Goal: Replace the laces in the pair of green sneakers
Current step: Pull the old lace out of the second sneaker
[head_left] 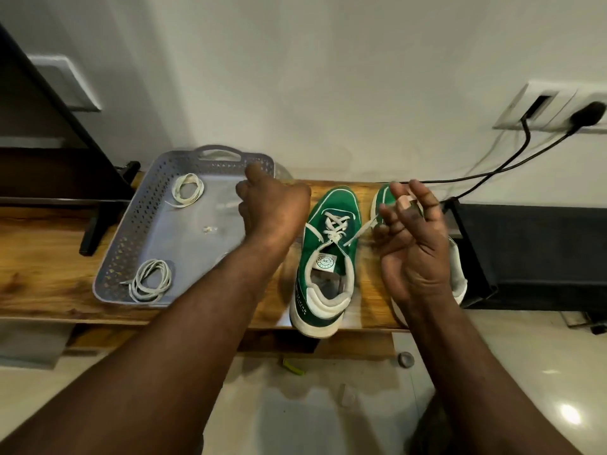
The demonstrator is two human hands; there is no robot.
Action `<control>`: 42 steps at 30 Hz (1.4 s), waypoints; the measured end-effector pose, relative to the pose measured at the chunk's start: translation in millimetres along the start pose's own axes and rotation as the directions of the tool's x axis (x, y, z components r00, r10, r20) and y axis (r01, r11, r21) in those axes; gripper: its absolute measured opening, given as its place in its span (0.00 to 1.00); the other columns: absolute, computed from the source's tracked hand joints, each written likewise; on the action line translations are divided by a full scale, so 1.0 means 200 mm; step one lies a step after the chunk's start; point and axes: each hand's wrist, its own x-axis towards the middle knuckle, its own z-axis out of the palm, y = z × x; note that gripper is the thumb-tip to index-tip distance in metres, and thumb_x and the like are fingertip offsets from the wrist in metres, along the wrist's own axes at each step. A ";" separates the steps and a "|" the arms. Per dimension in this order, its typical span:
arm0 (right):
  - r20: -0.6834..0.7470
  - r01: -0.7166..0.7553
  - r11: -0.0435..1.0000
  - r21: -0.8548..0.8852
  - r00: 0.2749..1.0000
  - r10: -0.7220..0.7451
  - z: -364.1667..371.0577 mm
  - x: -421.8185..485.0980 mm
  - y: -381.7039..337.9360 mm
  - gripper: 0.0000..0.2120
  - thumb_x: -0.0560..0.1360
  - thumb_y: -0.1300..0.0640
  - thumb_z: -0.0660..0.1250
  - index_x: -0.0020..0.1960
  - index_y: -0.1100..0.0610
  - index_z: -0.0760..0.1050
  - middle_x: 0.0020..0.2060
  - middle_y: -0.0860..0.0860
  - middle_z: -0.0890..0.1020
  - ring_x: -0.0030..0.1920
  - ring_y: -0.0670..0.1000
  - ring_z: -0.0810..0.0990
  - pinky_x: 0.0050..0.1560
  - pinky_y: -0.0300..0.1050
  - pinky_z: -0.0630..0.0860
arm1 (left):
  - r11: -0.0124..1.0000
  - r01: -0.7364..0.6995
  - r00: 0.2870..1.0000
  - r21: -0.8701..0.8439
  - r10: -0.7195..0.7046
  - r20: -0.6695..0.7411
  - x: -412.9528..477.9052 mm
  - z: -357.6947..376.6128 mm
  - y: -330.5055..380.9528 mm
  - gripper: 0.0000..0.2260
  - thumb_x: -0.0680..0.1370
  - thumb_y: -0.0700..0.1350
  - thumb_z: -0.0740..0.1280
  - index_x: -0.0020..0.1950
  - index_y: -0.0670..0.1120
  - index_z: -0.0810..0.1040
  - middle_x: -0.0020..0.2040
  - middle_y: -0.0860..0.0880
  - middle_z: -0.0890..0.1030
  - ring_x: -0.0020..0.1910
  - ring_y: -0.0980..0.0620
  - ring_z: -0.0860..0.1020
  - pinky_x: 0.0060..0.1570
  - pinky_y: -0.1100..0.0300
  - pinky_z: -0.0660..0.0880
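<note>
While the green sneaker (pixel 328 257) sits mid-surface, toe to the wall and heel hanging just over the front edge, its white lace (pixel 361 228) is threaded only through the upper eyelets, and one loose end stretches off to the right, straight into the right hand (pixel 414 244). That hand is up with its palm toward the camera. The lower fingers are tucked in, pinching the lace end, and the other fingers (pixel 415 188) fan out above, so the grip is on the lace alone. Behind it lies the second green sneaker (pixel 382 200), parallel to the first, with only its toe and a sliver of heel showing. Over to the left hand (pixel 272 208): it is curled into a fist above the right edge of the tray, knuckles away from us, and whether that grip has anything inside I cannot tell. In the grey perforated tray (pixel 131 224), just left of the shoes, lie two coiled laces, one at the far end (pixel 188 192) and one in the near corner (pixel 151 284). All of it rests on the wooden surface (pixel 49 274) against a white wall, where black cables (pixel 512 159) run up to a wall socket (pixel 558 106).
</note>
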 end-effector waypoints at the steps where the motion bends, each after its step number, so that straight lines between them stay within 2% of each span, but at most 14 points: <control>1: 0.016 0.042 0.983 -0.177 0.999 -0.040 0.01 -0.01 -0.01 0.24 0.75 0.60 0.73 0.69 0.53 0.73 0.63 0.49 0.83 0.50 0.50 0.83 0.46 0.41 0.78 | 0.990 -0.110 0.994 0.091 0.111 -0.010 -0.01 0.00 0.00 0.31 0.74 0.47 0.73 0.75 0.51 0.65 0.71 0.45 0.69 0.66 0.41 0.73 0.62 0.45 0.76; 2: 0.038 0.085 0.891 -0.447 0.996 -0.076 0.01 -0.01 -0.02 0.25 0.76 0.59 0.74 0.70 0.52 0.73 0.64 0.46 0.82 0.52 0.47 0.84 0.49 0.42 0.80 | 0.961 -0.216 0.976 0.174 0.214 0.031 -0.02 0.01 0.00 0.28 0.74 0.47 0.73 0.72 0.53 0.69 0.69 0.46 0.71 0.64 0.43 0.74 0.61 0.46 0.77; 4: 0.113 0.149 0.361 -0.920 0.987 -0.118 -0.01 -0.03 0.01 0.27 0.77 0.52 0.76 0.73 0.48 0.71 0.60 0.42 0.82 0.47 0.40 0.84 0.49 0.38 0.81 | 0.867 -0.399 0.909 0.299 0.328 0.258 -0.04 0.03 -0.02 0.20 0.73 0.46 0.74 0.63 0.57 0.76 0.62 0.50 0.79 0.57 0.48 0.78 0.55 0.50 0.79; 5: 0.169 0.179 0.091 -0.980 0.979 -0.112 -0.03 -0.05 0.03 0.30 0.77 0.49 0.76 0.75 0.47 0.69 0.59 0.44 0.83 0.47 0.42 0.84 0.48 0.41 0.80 | 0.828 -0.443 0.871 0.346 0.304 0.387 -0.05 0.04 -0.04 0.17 0.73 0.45 0.74 0.60 0.59 0.78 0.58 0.52 0.82 0.54 0.49 0.80 0.53 0.52 0.80; 6: 0.204 0.198 -0.074 -0.977 0.975 -0.090 -0.04 -0.07 0.04 0.32 0.77 0.46 0.75 0.77 0.48 0.67 0.60 0.48 0.84 0.51 0.49 0.85 0.50 0.44 0.79 | 0.792 -0.470 0.835 0.390 0.255 0.488 -0.07 0.06 -0.06 0.17 0.73 0.44 0.75 0.59 0.59 0.80 0.57 0.52 0.83 0.53 0.50 0.81 0.52 0.54 0.80; 7: 0.205 0.195 -0.139 -0.971 0.977 -0.066 -0.04 -0.09 0.06 0.34 0.76 0.44 0.74 0.78 0.49 0.65 0.60 0.52 0.84 0.55 0.55 0.84 0.52 0.47 0.78 | 0.749 -0.503 0.804 0.431 0.222 0.552 -0.08 0.07 -0.07 0.17 0.73 0.44 0.75 0.60 0.58 0.81 0.58 0.52 0.84 0.54 0.50 0.81 0.54 0.54 0.80; 9: 0.191 0.180 -0.175 -0.968 0.981 -0.045 -0.04 -0.11 0.08 0.35 0.76 0.41 0.73 0.77 0.49 0.65 0.61 0.54 0.84 0.58 0.60 0.83 0.53 0.52 0.80 | 0.662 -0.572 0.770 0.485 0.229 0.596 -0.09 0.08 -0.07 0.19 0.74 0.45 0.75 0.64 0.56 0.82 0.60 0.51 0.83 0.56 0.48 0.81 0.58 0.52 0.80; 15: 0.227 0.215 -0.206 -0.955 0.973 -0.037 -0.02 -0.14 0.14 0.31 0.75 0.43 0.75 0.73 0.48 0.68 0.55 0.49 0.84 0.51 0.54 0.83 0.48 0.49 0.80 | 0.570 -0.638 0.751 0.519 0.307 0.585 -0.06 0.08 -0.10 0.17 0.75 0.47 0.75 0.64 0.58 0.81 0.59 0.53 0.84 0.56 0.49 0.81 0.56 0.51 0.80; 19: 0.228 0.220 -0.118 -0.968 0.971 -0.066 -0.03 -0.12 0.15 0.28 0.75 0.46 0.76 0.72 0.47 0.70 0.56 0.47 0.84 0.51 0.50 0.83 0.49 0.46 0.81 | 0.569 -0.636 0.760 0.521 0.347 0.549 -0.08 0.07 -0.10 0.14 0.77 0.50 0.74 0.62 0.58 0.83 0.57 0.52 0.85 0.55 0.49 0.81 0.55 0.51 0.81; 22: 0.222 0.216 -0.074 -0.974 0.971 -0.087 -0.03 -0.12 0.15 0.28 0.76 0.52 0.74 0.72 0.46 0.68 0.49 0.46 0.87 0.48 0.51 0.85 0.49 0.47 0.81 | 0.526 -0.656 0.748 0.541 0.358 0.559 -0.10 0.08 -0.09 0.14 0.77 0.49 0.72 0.62 0.58 0.82 0.55 0.51 0.84 0.52 0.47 0.80 0.48 0.53 0.79; 27: 0.058 0.068 0.066 -0.996 0.989 -0.134 -0.05 -0.11 0.13 0.23 0.78 0.56 0.73 0.68 0.48 0.68 0.42 0.47 0.86 0.43 0.51 0.85 0.45 0.44 0.77 | 0.486 -0.676 0.730 0.554 0.342 0.591 -0.13 0.08 -0.08 0.17 0.75 0.46 0.69 0.62 0.59 0.81 0.56 0.49 0.83 0.50 0.46 0.79 0.41 0.55 0.72; 32: 0.050 0.060 0.058 -0.996 0.985 -0.168 -0.08 -0.10 0.16 0.22 0.78 0.61 0.71 0.66 0.49 0.66 0.38 0.49 0.84 0.37 0.51 0.82 0.39 0.43 0.71 | 0.522 -0.701 0.679 0.486 0.279 0.679 -0.11 0.09 -0.08 0.17 0.76 0.42 0.66 0.61 0.59 0.79 0.59 0.49 0.78 0.56 0.44 0.78 0.51 0.51 0.78; 36: 0.100 0.103 0.016 -0.995 0.985 -0.141 -0.08 -0.11 0.17 0.22 0.79 0.62 0.68 0.68 0.50 0.66 0.36 0.51 0.83 0.35 0.52 0.81 0.38 0.46 0.74 | 0.549 -0.686 0.667 0.478 0.211 0.715 -0.11 0.11 -0.07 0.11 0.78 0.41 0.64 0.50 0.58 0.72 0.55 0.48 0.70 0.55 0.46 0.69 0.54 0.51 0.69; 42: 0.101 0.104 0.023 -0.994 0.991 -0.092 -0.09 -0.11 0.16 0.20 0.80 0.57 0.71 0.68 0.48 0.69 0.41 0.51 0.85 0.38 0.51 0.82 0.35 0.41 0.69 | 0.618 -0.654 0.676 0.437 0.217 0.704 -0.08 0.09 -0.07 0.10 0.75 0.42 0.67 0.37 0.54 0.71 0.45 0.52 0.74 0.52 0.49 0.71 0.70 0.46 0.64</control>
